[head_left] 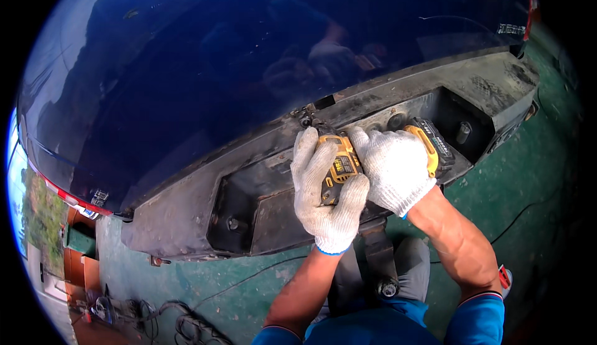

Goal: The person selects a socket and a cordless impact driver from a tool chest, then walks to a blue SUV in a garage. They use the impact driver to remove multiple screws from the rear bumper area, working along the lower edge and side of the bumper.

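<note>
Both of my hands wear white knitted gloves and hold one yellow-and-black cordless impact wrench [339, 158] over the dark metal rear bumper [171, 214] of a blue vehicle. My left hand [320, 211] is closed around the tool's body, fingers along its left side and thumb at its back end. Around the handle my right hand [393, 166] is wrapped, with the black-and-yellow battery [438, 149] sticking out to its right. The tool's nose points away from me, at a small bracket [306, 120] by the bumper's upper edge. Whether the nose touches a bolt there, I cannot tell.
The blue tailgate [186, 96] rises just beyond the bumper. Recesses in the bumper hold a stud on the left [234, 224] and another on the right [463, 132]. A hitch bar [379, 255] juts toward my legs. Coiled cables [193, 323] lie on the green floor [242, 283].
</note>
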`<state>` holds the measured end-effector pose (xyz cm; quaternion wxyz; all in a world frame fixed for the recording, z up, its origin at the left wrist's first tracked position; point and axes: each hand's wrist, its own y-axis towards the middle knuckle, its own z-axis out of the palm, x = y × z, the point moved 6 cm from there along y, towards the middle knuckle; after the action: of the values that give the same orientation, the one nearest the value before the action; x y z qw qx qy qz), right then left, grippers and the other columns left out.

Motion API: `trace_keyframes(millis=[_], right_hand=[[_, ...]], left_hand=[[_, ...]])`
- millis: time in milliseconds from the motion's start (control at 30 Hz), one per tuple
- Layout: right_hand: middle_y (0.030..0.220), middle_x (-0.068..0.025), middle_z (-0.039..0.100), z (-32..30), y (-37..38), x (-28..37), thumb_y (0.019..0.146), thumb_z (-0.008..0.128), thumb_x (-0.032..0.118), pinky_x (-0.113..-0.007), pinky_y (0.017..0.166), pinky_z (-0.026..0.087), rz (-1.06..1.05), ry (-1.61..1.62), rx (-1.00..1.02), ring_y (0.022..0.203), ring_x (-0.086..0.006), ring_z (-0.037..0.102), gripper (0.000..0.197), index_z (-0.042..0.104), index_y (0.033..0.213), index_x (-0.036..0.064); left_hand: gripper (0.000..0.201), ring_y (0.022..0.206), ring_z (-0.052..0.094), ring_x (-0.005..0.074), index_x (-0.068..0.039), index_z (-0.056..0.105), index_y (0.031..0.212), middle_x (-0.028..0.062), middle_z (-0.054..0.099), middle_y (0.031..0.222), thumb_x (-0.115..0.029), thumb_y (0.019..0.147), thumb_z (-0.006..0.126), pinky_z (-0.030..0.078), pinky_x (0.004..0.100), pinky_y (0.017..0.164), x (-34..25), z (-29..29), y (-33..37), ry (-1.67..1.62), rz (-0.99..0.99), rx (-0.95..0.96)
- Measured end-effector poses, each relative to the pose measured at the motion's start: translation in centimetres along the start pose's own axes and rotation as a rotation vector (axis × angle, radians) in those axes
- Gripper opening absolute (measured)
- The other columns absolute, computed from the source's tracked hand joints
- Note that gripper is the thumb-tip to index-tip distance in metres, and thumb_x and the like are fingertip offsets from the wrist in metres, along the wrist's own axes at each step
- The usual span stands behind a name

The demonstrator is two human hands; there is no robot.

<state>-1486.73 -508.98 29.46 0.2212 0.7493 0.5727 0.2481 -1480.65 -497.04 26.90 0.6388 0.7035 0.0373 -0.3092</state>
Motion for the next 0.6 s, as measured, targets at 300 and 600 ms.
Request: trace_keyframes(millis=[300,600], right_hand=[[0.076,-0.0153,0.071,0.1,0.5,-0.8,0.079,0.073,0.021,-0.044,0.064,0.056,-0.025,0.022,0.017,0.069,-0.0334,0.072,0.029,0.065,0.101,0.0033],[0.076,-0.0142,0.068,0.4,0.7,-1.7,0.079,0.073,0.022,-0.044,0.065,0.055,-0.044,0.064,0.046,0.069,-0.0326,0.07,0.023,0.065,0.094,0.0053]], left_hand=[[0.059,0.146,0.044,0.0418,0.0,0.066,0.133,0.024,0.05,0.153,-0.015,0.08,0.086,0.034,0.0529,0.121,0.4,0.6,0.0,-0.005,-0.045,0.021],[0.062,0.143,0.044,0.0506,-0.001,0.066,0.131,0.0276,0.049,0.152,-0.015,0.075,0.088,0.041,0.0604,0.114,1.1,1.2,-0.2,0.06,0.069,0.045]])
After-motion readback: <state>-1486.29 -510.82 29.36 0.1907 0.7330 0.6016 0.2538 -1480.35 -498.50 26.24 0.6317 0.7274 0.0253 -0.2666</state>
